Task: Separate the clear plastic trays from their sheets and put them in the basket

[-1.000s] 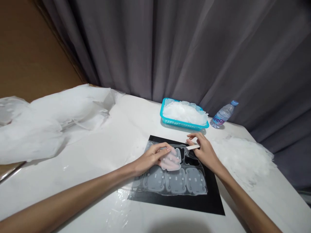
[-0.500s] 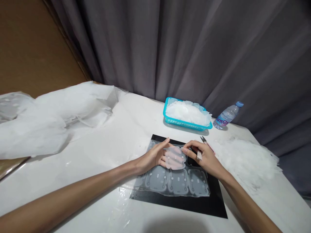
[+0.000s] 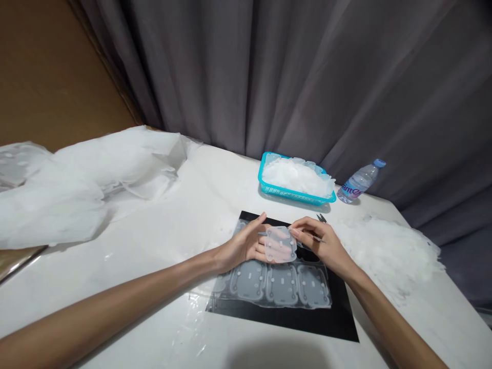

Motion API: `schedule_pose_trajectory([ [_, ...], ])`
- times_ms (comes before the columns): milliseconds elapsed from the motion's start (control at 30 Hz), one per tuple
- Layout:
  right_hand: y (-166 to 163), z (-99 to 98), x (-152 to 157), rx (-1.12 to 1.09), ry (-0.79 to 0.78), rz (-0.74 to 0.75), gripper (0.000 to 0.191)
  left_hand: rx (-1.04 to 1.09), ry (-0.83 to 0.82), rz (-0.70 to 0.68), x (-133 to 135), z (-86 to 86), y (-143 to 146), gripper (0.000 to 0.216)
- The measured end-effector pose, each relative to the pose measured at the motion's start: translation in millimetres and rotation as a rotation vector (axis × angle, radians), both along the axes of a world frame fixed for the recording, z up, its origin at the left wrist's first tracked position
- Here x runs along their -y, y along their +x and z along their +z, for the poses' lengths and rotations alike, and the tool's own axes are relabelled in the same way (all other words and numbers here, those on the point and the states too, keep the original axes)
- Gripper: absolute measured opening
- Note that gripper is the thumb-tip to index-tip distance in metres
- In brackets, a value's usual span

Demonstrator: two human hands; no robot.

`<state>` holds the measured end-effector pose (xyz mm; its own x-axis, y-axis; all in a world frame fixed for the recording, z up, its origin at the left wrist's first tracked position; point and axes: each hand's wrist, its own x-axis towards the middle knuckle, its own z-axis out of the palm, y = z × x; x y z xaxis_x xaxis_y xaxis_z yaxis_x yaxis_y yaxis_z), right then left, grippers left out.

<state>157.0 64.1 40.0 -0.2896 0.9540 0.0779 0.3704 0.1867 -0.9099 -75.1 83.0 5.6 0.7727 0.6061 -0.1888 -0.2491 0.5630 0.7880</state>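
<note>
A thin translucent plastic piece (image 3: pixel 281 244) with rounded corners and small dots is held up above the black board. The thumb and fingertips of my right hand (image 3: pixel 321 243) pinch its upper right edge. My left hand (image 3: pixel 249 245) is open behind the piece, its fingers stretched out and showing through it, its thumb raised. Below my hands, a translucent sheet of similar pieces (image 3: pixel 282 284) lies on the black board (image 3: pixel 307 325). Dark pointed blade tips (image 3: pixel 322 218) stick out just beyond my right hand; the rest of that tool is hidden.
A turquoise basket (image 3: pixel 295 193) heaped with white translucent pieces stands at the back, beside a water bottle (image 3: pixel 360 183). A pile of translucent scraps (image 3: pixel 392 256) lies on the right. White wrapping (image 3: pixel 88 179) covers the left side, before a cardboard box (image 3: pixel 57 72). A grey curtain (image 3: pixel 284 77) hangs behind.
The plastic piece has shifted slightly right and up and is turned flatter toward me. My right hand has rotated, and the white scrap seen at its fingers now shows only as a thin edge.
</note>
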Motion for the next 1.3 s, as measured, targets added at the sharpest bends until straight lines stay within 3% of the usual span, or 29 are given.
schedule_pose_trajectory([
  [533, 2, -0.7, 0, -0.019, -0.008, -0.013, 0.033, 0.008, -0.010, 0.028, -1, -3.6, -1, 0.077],
  [700, 0, 1.3, 1, -0.049, -0.046, 0.015, 0.033, 0.016, 0.002, 0.035, 0, -2.1, -1, 0.069],
  [833, 1, -0.7, 2, -0.001, 0.014, 0.016, 0.031, -0.002, 0.051, 0.043, 3, 1.8, 1, 0.060],
  [933, 10, -2.0, -1, 0.073, 0.117, -0.011, 0.027, -0.063, 0.156, 0.138, 7, 0.3, 3, 0.041],
  [1067, 30, 9.0, -26, 0.086, 0.292, -0.167, 0.029, -0.201, 0.425, 0.201, 16, -1.7, 2, 0.038],
  [1300, 61, 39.3, -131, 0.099, 0.437, -0.582, 0.043, -0.595, 0.957, 0.137, 25, 18.4, -35, 0.029],
])
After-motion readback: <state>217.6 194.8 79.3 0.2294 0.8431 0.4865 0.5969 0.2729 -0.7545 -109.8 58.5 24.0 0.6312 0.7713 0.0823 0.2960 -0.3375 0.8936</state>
